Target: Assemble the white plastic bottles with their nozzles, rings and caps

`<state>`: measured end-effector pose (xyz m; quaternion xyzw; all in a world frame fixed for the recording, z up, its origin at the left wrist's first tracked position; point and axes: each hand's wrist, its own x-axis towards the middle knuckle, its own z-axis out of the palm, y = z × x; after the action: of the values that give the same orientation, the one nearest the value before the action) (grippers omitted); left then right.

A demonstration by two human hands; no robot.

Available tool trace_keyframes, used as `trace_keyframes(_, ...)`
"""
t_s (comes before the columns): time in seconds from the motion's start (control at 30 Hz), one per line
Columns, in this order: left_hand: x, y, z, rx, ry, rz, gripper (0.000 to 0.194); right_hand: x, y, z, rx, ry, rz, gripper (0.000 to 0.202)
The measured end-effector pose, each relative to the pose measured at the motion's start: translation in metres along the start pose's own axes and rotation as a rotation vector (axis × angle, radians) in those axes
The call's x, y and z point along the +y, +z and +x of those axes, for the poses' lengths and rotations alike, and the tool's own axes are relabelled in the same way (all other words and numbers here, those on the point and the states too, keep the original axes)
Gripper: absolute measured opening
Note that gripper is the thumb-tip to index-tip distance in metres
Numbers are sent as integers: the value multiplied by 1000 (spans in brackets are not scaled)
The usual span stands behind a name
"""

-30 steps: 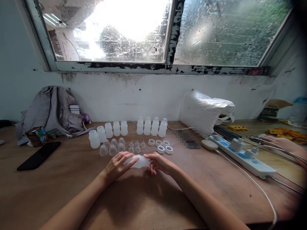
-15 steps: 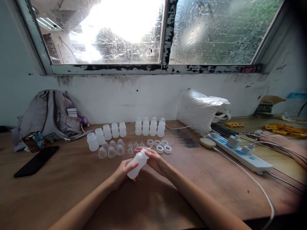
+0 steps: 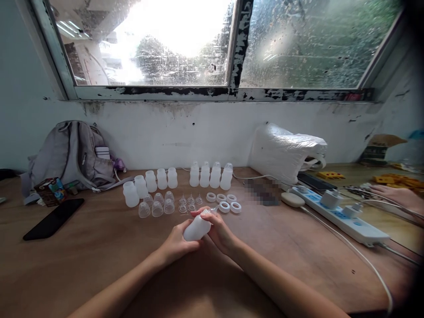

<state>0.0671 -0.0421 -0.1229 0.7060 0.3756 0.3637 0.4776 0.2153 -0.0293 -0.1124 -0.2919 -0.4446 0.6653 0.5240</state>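
One milky bottle (image 3: 198,228) lies tilted between both hands, above the table (image 3: 109,247), its base toward the person's lower left and its neck end toward the upper right. The left hand (image 3: 177,243) is wrapped round the lower body, thumb along the near side; its fingers behind are mostly hidden. The right hand (image 3: 220,232) is closed narrowly about the neck end, and a small clear tip (image 3: 214,209) pokes out past its fingers toward the rings; how it sits in the neck cannot be made out.

The held bottle is smooth, cloudy plastic with rounded sides. Five uncapped bottles (image 3: 151,181) of the same frosted stuff stand at the back left, waisted in the middle. Four capped bottles (image 3: 205,175) stand upright in a row to their right, under clear domes. Nearer the hands are what look like six loose domes (image 3: 157,208), see-through and rounded, in two rows; beside them about five clear teats (image 3: 191,200), thin and pointed; then five rings (image 3: 235,212), white, smooth and round.

One grey cloth backpack (image 3: 71,154) leans at the left, one black phone (image 3: 53,218) lies flat before it, and one co-worker's hand (image 3: 394,196) shows, blurred, at far right.
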Motion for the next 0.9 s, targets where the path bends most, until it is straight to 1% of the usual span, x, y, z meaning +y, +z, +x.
trace_keyframes(0.07, -4, -2, 1, 60, 76, 163, 41, 5, 1, 2, 52, -19, -14, 16)
trace_keyframes(0.13, -5, -2, 1, 146, 150, 301, 43, 8, 3, 2, 76, -46, -21, 18)
trace_keyframes(0.2, -1, -1, 0, 225, 192, 371, 47, 7, 4, 2, 83, -81, -29, 19)
trace_keyframes(0.23, 2, -1, -1, 234, 184, 353, 48, 5, 5, 1, 79, -85, -30, 20)
trace_keyframes(0.27, 6, 0, -2, 214, 144, 290, 47, 3, 5, 1, 65, -73, -27, 22)
trace_keyframes(0.3, 10, 0, -3, 160, 74, 180, 44, 0, 5, 1, 41, -45, -15, 25)
trace_keyframes(0.4, 20, 2, -6, -87, -197, -289, 32, -9, 3, 0, -73, 66, 51, 33)
trace_keyframes(0.43, 21, 2, -7, -147, -260, -414, 30, -11, 3, -1, -103, 86, 64, 34)
trace_keyframes(0.47, 22, 2, -8, -179, -292, -491, 29, -12, 3, -2, -117, 95, 67, 33)
trace_keyframes(0.5, 23, 3, -8, -185, -298, -518, 28, -12, 3, -2, -116, 100, 62, 29)
trace_keyframes(0.53, 23, 4, -8, -168, -289, -503, 29, -12, 3, -2, -106, 105, 50, 25)
trace_keyframes(0.6, 21, 6, -7, -111, -251, -406, 31, -11, 3, -2, -81, 110, 28, 19)
trace_keyframes(0.73, 18, 7, -8, 38, -108, -111, 37, -7, 3, -1, -75, 49, 5, 15)
trace_keyframes(0.8, 17, 7, -9, 80, -43, 25, 40, -6, 2, 1, -87, 22, 2, 13)
trace_keyframes(0.9, 17, 8, -10, 106, 18, 190, 32, -6, -1, 3, -99, 21, -9, 15)
